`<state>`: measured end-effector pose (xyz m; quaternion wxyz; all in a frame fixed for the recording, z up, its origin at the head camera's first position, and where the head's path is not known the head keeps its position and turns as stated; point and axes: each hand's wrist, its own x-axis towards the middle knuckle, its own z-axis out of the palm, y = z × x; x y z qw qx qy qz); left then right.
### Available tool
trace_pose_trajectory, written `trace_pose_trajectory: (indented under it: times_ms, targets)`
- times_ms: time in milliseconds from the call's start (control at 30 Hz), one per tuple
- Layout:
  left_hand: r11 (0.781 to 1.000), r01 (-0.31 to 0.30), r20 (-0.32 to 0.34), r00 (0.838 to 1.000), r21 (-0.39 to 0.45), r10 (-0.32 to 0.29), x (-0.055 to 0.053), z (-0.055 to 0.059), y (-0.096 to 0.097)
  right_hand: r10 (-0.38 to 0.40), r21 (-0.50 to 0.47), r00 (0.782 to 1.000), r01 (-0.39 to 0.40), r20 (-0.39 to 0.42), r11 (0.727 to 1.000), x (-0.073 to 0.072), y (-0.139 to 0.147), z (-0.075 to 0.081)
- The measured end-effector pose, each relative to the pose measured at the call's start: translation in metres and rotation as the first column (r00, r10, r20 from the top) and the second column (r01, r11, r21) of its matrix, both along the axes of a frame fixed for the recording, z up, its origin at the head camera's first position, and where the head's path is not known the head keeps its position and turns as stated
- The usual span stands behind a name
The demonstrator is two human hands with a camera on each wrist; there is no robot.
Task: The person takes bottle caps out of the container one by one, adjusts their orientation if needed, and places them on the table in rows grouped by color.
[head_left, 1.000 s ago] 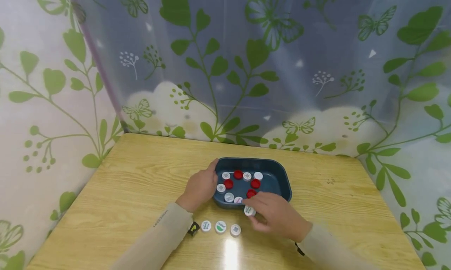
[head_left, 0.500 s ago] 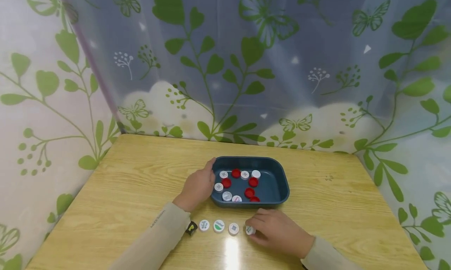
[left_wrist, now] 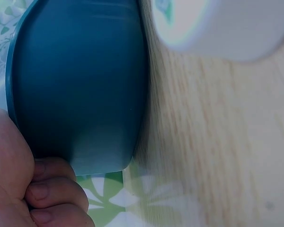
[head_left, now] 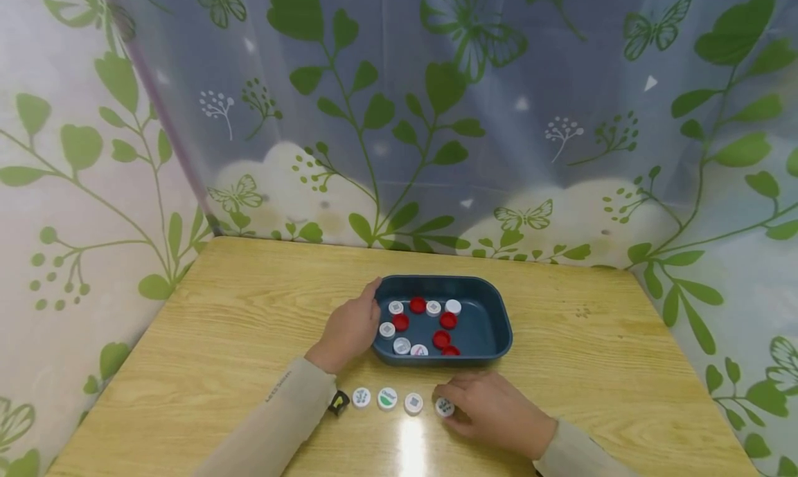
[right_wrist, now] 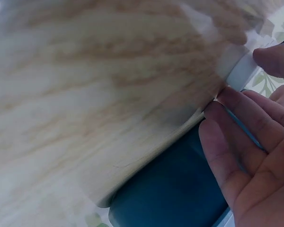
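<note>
On the table stands a dark blue rectangular tray [head_left: 441, 361] holding several red and white bottle caps. My left hand [head_left: 348, 331] grips its left end; in the left wrist view the fingers [left_wrist: 61, 191] are curled beside the tray's wall [left_wrist: 80, 85]. In front of the tray, my right hand [head_left: 495, 408] pinches a white bottle cap [head_left: 445, 408] with a dark print, down at the tabletop. The right wrist view has that cap [right_wrist: 243, 72] between thumb and fingertips, its edge on the wood. To its left, three white caps lie in a row, including a green-printed one [head_left: 387, 398].
The wooden table [head_left: 262, 283] reaches back to a curtain [head_left: 399, 151] printed with leaves and butterflies. A small black item [head_left: 339, 402] with a yellow mark sits by my left wrist. A white cap [left_wrist: 217, 28] looms large and blurred in the left wrist view.
My right hand has moved from the tray's front edge down to the table, bringing the cap to the right end of the row. The left hand stays at the tray.
</note>
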<state>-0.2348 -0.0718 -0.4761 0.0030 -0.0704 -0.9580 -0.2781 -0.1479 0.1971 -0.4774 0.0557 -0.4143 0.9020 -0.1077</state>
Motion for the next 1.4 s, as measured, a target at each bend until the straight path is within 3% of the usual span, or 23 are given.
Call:
trace_pose_trajectory:
  times_ms: [433, 1400]
  targets:
    - [0.999, -0.001, -0.002, 1.000, 0.034, 0.001, 0.0007, -0.0002, -0.0004, 0.014, 0.007, 1.000, -0.014, -0.002, 1.000, -0.0011, -0.0021, 0.0052]
    - [0.999, -0.002, 0.000, 1.000, 0.046, 0.002, 0.0012, -0.0050, -0.0027, 0.012, -0.001, 1.000, -0.012, 0.002, 1.000, -0.0001, -0.0030, 0.0001]
